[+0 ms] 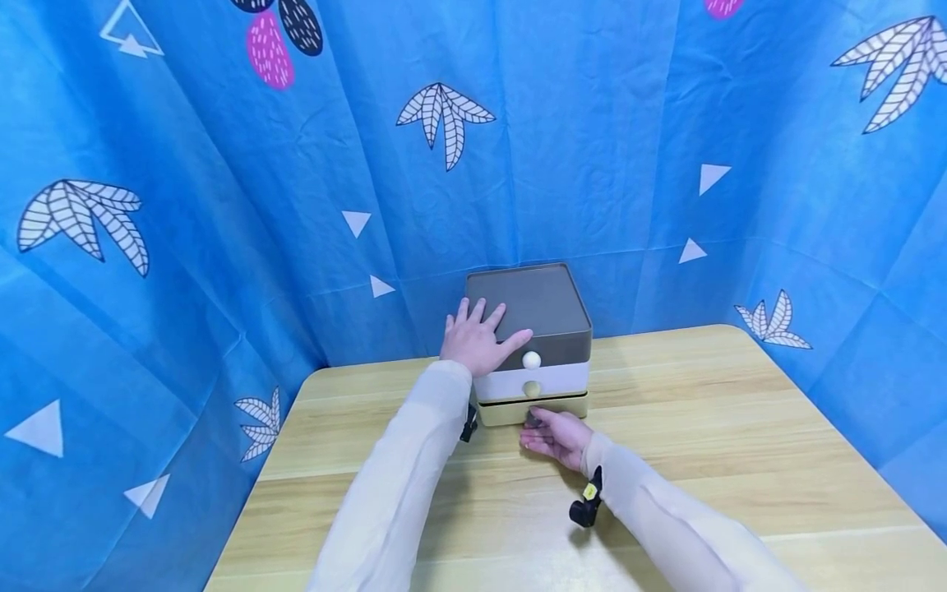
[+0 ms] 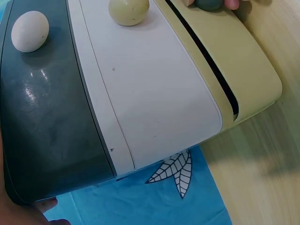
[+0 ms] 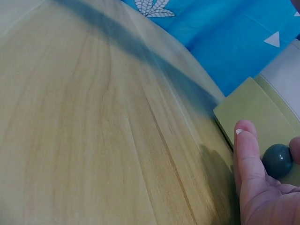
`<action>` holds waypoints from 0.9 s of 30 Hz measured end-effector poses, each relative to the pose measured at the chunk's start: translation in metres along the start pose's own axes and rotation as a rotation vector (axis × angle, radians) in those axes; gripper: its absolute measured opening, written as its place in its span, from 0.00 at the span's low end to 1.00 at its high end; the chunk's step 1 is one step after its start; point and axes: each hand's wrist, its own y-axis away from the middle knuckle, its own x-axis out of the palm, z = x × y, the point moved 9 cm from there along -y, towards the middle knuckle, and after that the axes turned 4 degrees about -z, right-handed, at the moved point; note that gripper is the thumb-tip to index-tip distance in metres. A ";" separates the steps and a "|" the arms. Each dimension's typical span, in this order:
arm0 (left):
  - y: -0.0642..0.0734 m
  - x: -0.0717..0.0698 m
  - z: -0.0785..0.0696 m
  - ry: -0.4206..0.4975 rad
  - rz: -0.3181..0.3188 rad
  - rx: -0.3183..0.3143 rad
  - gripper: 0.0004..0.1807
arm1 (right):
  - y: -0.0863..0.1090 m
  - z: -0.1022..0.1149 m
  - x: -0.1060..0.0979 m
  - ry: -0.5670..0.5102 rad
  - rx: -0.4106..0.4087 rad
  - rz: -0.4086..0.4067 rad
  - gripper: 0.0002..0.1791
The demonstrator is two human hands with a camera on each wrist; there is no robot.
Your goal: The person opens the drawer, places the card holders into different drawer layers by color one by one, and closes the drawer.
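Observation:
A small three-tier drawer box (image 1: 533, 296) stands at the table's back edge, with a grey top tier, a white middle one and a pale yellow bottom drawer (image 2: 248, 70). My left hand (image 1: 475, 339) lies with spread fingers on the front left of its grey top. Down at the bottom drawer, my right hand (image 1: 558, 436) pinches a dark grey round knob (image 3: 277, 161) between thumb and fingers. A narrow dark gap along that drawer's upper edge shows in the left wrist view. Above it sit a white knob (image 2: 30, 31) and a pale yellow knob (image 2: 129, 10).
The box stands on a light wood-grain table (image 1: 703, 427) with rounded back corners. A blue patterned curtain (image 1: 584, 164) hangs close behind the box and along both sides. Each wrist carries a small black camera (image 1: 586, 501).

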 end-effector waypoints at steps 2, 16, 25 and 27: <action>0.000 0.000 0.000 -0.001 0.004 -0.001 0.50 | -0.001 0.000 0.000 -0.002 -0.002 -0.004 0.33; -0.001 0.000 -0.001 0.000 -0.012 0.007 0.49 | -0.003 0.003 -0.001 -0.016 -0.002 -0.013 0.28; -0.001 0.000 -0.001 -0.002 -0.015 0.008 0.50 | -0.006 0.005 0.000 -0.048 -0.009 0.004 0.27; -0.001 -0.001 -0.001 0.000 -0.014 0.010 0.50 | -0.006 0.006 0.000 -0.059 -0.011 0.006 0.26</action>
